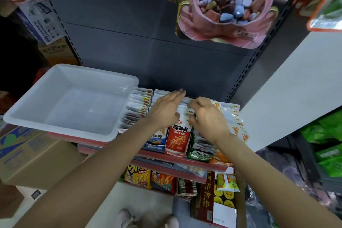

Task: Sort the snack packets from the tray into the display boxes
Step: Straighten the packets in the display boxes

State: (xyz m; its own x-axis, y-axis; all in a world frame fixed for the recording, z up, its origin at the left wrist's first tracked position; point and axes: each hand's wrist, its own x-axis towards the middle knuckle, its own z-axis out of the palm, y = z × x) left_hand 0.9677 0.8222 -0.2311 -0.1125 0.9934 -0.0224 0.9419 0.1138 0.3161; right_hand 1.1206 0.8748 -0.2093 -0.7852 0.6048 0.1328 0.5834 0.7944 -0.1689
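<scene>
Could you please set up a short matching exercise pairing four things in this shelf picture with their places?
Things:
1. white tray
2. red packet
3. pink bag of coloured stones
4. left hand

Places:
A. hanging at the upper right
B. on the shelf's left side, with nothing inside
C. front of the middle display row
D. resting flat on the packet rows beside the right hand

Pairs: 1-B, 2-C, 3-A, 4-D
</scene>
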